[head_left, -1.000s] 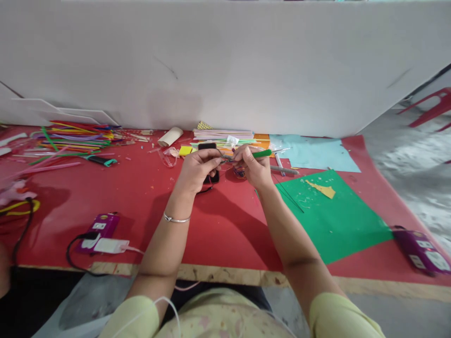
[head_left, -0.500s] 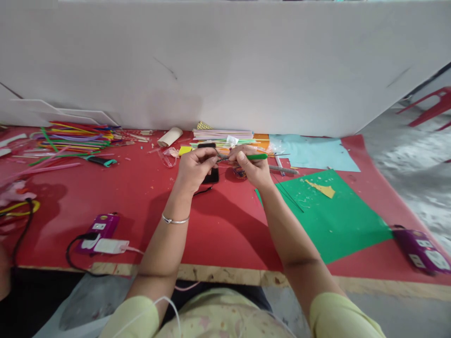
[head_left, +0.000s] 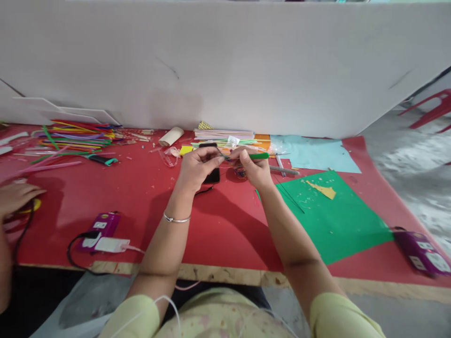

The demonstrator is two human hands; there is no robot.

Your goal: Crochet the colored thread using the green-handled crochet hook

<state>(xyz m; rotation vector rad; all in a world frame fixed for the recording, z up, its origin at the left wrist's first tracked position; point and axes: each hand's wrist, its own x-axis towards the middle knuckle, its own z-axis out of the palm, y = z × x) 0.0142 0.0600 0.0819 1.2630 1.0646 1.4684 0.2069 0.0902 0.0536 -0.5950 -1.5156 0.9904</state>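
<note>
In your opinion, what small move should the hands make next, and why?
Perhaps turn the green handle slightly: the right hand grips it, and the left hand pinches a thin dark strand close by; whether strand and handle join is too small to see.

Black slab [head_left: 212, 176]: lying partly hidden behind the left hand [head_left: 197, 169]
Thin strand [head_left: 220, 152]: showing too small to identify
Co-worker's hand [head_left: 17, 196]: running off left
Red chair [head_left: 430, 111]: running off right

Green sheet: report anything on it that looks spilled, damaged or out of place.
Yes: pale crumbs litter the green sheet, and near its far corner lies a jagged yellow scrap, seemingly an offcut, so it looks untidy.
</note>
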